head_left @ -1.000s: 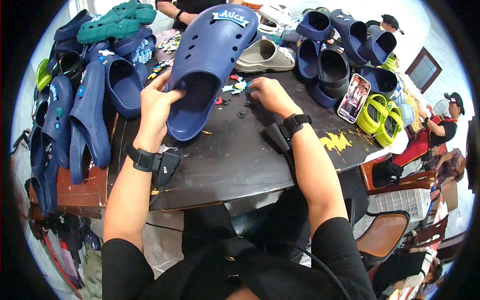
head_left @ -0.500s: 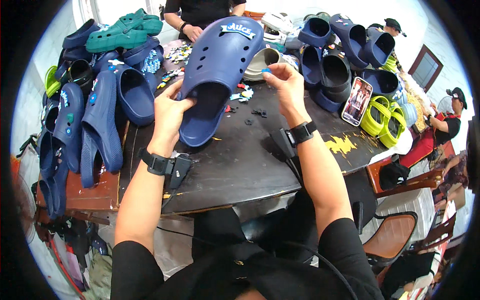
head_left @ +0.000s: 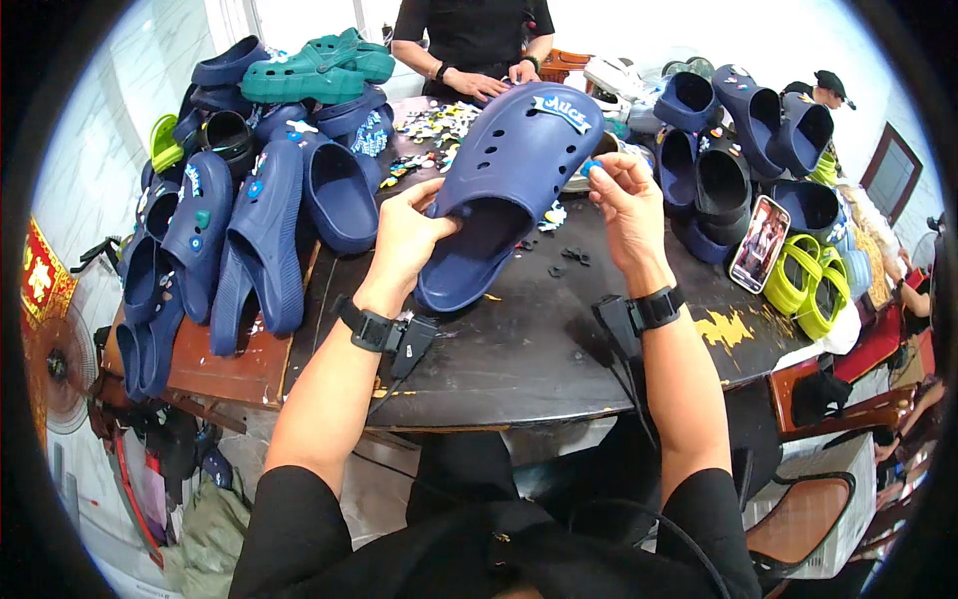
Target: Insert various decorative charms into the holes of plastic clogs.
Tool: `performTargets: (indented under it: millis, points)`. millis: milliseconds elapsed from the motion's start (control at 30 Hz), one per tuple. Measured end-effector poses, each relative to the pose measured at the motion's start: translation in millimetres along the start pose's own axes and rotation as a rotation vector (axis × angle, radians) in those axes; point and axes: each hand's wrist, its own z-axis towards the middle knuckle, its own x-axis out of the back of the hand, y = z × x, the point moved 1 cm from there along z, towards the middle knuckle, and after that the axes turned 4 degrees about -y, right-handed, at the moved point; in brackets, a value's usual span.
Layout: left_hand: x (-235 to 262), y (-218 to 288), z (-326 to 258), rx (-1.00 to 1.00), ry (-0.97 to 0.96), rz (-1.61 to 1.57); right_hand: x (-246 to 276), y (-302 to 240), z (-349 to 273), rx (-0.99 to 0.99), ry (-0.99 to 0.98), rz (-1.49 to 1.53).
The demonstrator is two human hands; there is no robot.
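A large navy blue clog with round holes in its upper is held up over the dark round table. My left hand grips the clog's left rim near its opening. My right hand is at the clog's right side and pinches a small blue charm between thumb and fingers against the upper. Both wrists wear black bands with cables.
Navy clogs are piled at the left, with green ones on top at the back. More navy clogs, yellow-green ones and a phone lie at the right. Loose charms litter the far side, where another person's hands rest.
Both hands have lifted the clog off the table and tilted it up. My right hand rose from the tabletop with a small charm to the clog's right side.
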Motion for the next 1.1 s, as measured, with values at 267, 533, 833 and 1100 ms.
performTargets:
  millis: [267, 533, 833, 1100]
  points:
    - [-7, 5, -6, -0.062, 0.012, 0.171, -1, -1, 0, 0.024, 0.039, -0.007]
    - [-8, -3, -4, -0.156, 0.025, 0.244, 4, 4, 3, 0.017, 0.076, -0.021]
    - [-9, -6, -4, -0.185, 0.039, 0.252, 0, -3, -2, -0.206, 0.111, 0.016]
    - [-12, 2, -9, -0.112, 0.02, 0.303, -3, -3, -3, -0.191, 0.042, 0.114]
